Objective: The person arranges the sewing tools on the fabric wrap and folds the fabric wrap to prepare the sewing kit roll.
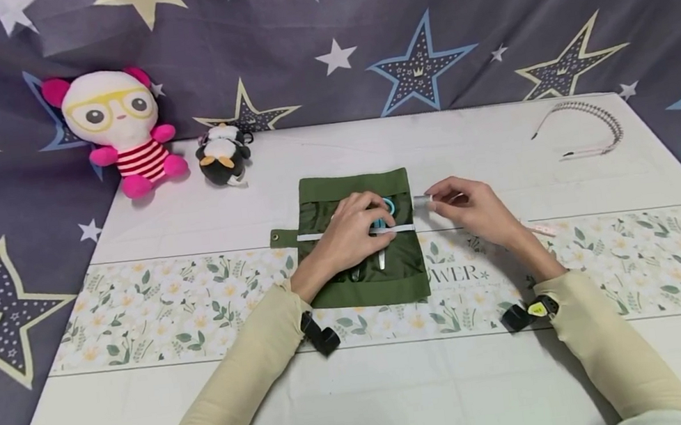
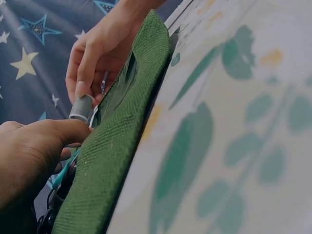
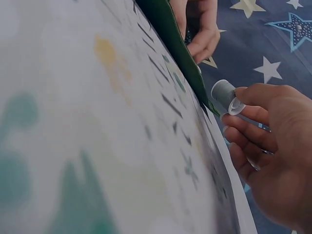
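Left hand (image 1: 348, 235) presses flat on the green pouch (image 1: 353, 190) mid-frame; right hand (image 1: 472, 208) pinches the grey spool (image 1: 423, 202) (slide it in level, I'd say).

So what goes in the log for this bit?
left hand: presses green pouch | right hand: pinches grey spool at pouch edge

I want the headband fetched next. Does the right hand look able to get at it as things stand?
Probably not at once: the right hand pinches a small grey spool. The headband lies apart on bare table, nothing between.
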`<move>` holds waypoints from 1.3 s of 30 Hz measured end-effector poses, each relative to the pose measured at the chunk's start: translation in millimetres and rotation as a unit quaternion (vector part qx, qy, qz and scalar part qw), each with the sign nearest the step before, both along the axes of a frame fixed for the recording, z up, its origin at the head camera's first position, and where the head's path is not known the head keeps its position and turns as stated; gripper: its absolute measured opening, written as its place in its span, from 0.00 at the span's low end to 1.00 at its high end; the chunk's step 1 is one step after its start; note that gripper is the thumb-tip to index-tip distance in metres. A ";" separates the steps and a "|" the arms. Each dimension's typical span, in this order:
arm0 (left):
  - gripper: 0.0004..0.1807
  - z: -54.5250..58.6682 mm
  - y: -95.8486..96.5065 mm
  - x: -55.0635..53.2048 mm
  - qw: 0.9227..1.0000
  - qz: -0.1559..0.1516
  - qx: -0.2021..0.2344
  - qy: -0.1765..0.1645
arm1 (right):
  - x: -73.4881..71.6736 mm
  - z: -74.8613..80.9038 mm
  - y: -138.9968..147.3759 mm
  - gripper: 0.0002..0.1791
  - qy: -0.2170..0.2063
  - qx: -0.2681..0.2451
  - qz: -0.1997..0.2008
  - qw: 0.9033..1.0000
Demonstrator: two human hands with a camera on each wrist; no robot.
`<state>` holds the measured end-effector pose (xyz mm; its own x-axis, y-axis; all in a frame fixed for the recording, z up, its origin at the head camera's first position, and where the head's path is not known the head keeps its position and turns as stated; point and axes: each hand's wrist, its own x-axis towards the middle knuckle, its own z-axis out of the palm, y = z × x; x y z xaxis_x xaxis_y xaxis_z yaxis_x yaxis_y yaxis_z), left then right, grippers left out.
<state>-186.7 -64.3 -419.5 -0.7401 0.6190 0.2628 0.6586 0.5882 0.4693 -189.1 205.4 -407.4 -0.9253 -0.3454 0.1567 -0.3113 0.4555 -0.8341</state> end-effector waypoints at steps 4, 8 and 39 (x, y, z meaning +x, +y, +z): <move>0.07 -0.6 1.3 -0.8 1.000 -0.001 -0.001 0.005 | -1.7 -1.1 -6.5 0.12 -0.005 -0.009 0.009 1.000; 0.07 -1.3 1.3 -1.3 1.000 -0.002 0.003 0.005 | -2.9 -0.3 -12.8 0.12 -0.008 -0.010 0.017 1.000; 0.05 -0.4 0.5 0.0 1.000 0.012 0.023 -0.011 | -11.4 0.4 -26.9 0.13 0.038 0.042 0.107 0.993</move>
